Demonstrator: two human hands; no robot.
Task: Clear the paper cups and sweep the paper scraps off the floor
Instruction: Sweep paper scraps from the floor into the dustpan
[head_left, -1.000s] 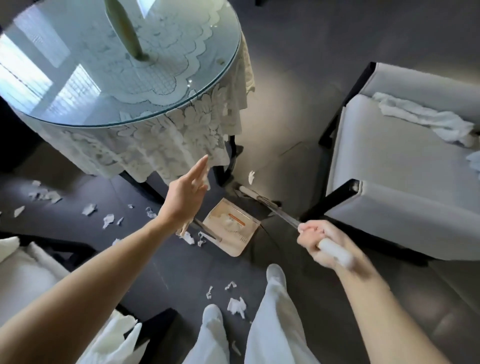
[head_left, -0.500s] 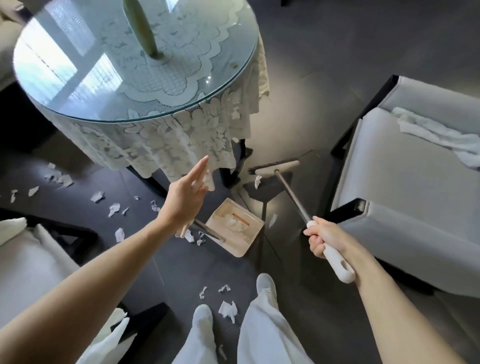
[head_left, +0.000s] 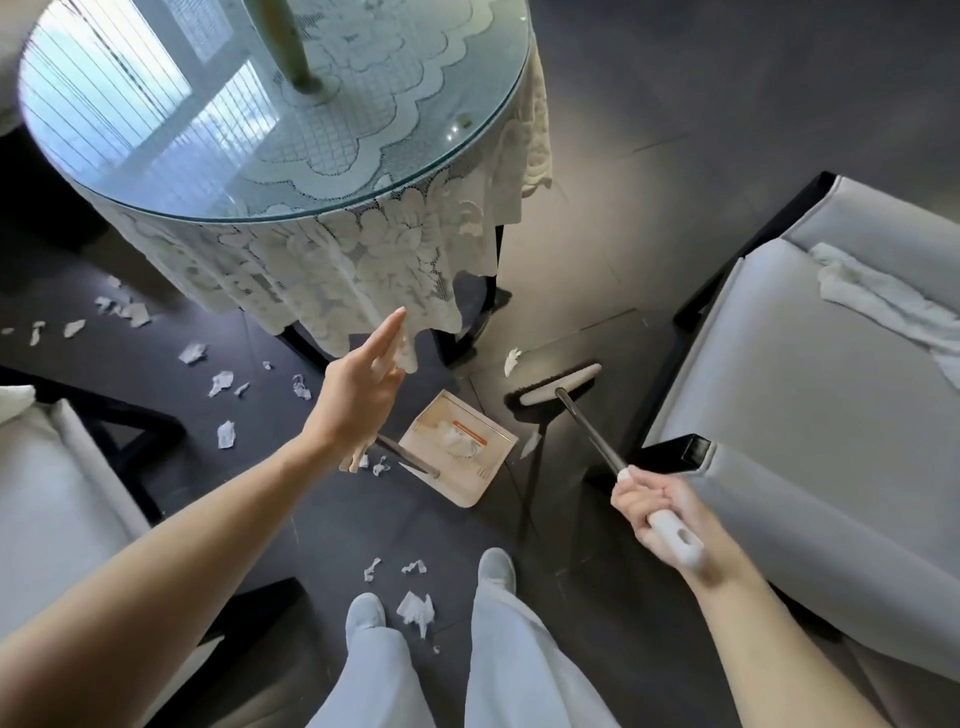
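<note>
My right hand (head_left: 657, 506) grips the white handle of a broom (head_left: 560, 385), whose black-bristled head rests on the dark floor right of a paper scrap (head_left: 512, 360). A beige dustpan (head_left: 457, 452) with scraps inside lies on the floor between the broom and my left hand (head_left: 358, 387). That hand hovers with straight fingers over the dustpan's upright handle (head_left: 406, 457), and the handle's top is hidden under the palm. More paper scraps (head_left: 415, 610) lie by my feet, and several others (head_left: 221, 383) lie to the left. No paper cup is visible.
A round glass-topped table (head_left: 467, 135) with a lace cloth stands ahead, its dark legs near the dustpan. A grey armchair (head_left: 810, 395) with a white cloth fills the right, its black arm close to the broom. Another seat (head_left: 62, 499) is at the left.
The broom head rose and swung right, away from the dustpan, then came down right of the lone scrap. My left hand has kept its pose over the dustpan handle.
</note>
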